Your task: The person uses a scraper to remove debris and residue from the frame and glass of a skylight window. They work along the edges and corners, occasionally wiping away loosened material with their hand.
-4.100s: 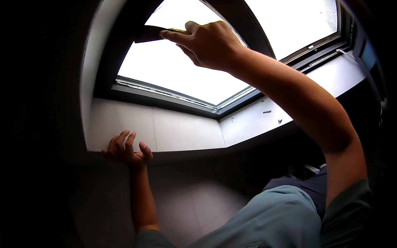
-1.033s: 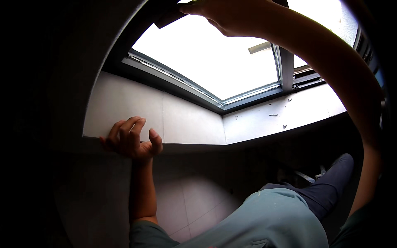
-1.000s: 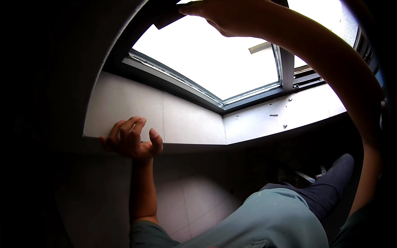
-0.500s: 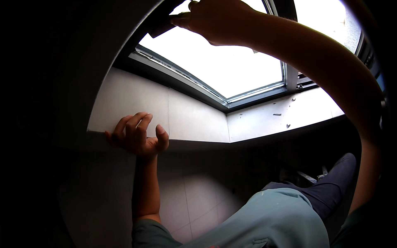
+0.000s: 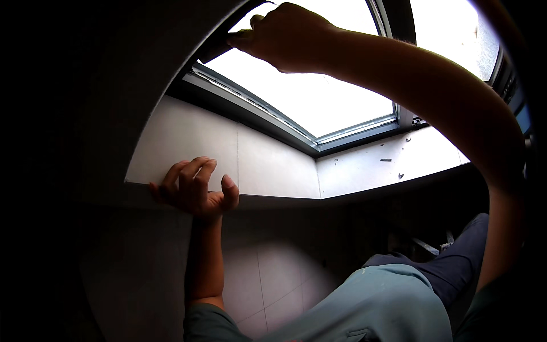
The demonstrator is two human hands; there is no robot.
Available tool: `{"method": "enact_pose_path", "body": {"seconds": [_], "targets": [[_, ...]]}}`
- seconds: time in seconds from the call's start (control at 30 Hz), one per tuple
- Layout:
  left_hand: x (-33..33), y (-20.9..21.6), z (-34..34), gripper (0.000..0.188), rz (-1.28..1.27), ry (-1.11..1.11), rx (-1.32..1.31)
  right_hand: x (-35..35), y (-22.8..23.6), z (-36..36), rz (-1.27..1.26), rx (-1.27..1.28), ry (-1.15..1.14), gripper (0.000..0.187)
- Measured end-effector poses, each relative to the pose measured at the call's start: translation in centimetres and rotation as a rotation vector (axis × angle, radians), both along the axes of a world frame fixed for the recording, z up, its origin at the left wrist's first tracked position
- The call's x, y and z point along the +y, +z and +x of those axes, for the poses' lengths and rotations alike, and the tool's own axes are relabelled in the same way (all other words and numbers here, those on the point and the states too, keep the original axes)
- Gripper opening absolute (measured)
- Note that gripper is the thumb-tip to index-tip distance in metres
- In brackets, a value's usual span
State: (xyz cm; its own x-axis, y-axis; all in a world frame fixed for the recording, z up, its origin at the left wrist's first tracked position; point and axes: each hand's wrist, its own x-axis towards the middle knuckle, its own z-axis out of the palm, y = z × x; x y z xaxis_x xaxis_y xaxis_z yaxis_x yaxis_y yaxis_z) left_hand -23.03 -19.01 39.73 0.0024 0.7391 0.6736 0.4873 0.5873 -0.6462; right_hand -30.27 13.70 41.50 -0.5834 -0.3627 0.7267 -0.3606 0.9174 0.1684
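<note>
The right hand grips a dark flat tool by the window frame; the left hand, fingers loosely spread, rests at the sill edge.

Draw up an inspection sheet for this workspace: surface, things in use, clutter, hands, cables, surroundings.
Surface: pale ledge with visible joints, bending at a corner below the window.
Things in use: dark flat tool near the window's left side; whether it touches the frame cannot be told.
Clutter: a few small dark bits scattered on the ledge's right stretch.
Hands: right hand grips the tool; left hand is at the ledge's front edge, fingers curled, holding nothing visible.
Cables: nothing seen.
Surroundings: dim; pale tiles below; second bright pane at upper right.
</note>
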Motion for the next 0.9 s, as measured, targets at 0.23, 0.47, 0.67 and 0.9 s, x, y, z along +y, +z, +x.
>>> {"method": "enact_pose_path", "body": {"seconds": [0.23, 0.47, 0.67, 0.9], "targets": [[-0.1, -0.3, 0.1, 0.031, 0.018, -0.015, -0.004, -3.4, -0.9, 0.0, 0.150, 0.007, -0.233, 0.058], [0.4, -0.1, 0.3, 0.033, -0.002, 0.044, 0.041, -3.4, -1.0, -1.8, -0.207, -0.089, 0.127, 0.028], [-0.1, -0.1, -0.3, 0.035, -0.017, 0.081, 0.045, -3.0, -1.1, -0.7, -0.316, -0.155, 0.198, 0.038], [-0.5, -0.3, -0.2, 0.033, -0.037, 0.065, 0.038, -3.8, -5.5, -0.8, -0.168, 0.076, -0.103, 0.046]]}}
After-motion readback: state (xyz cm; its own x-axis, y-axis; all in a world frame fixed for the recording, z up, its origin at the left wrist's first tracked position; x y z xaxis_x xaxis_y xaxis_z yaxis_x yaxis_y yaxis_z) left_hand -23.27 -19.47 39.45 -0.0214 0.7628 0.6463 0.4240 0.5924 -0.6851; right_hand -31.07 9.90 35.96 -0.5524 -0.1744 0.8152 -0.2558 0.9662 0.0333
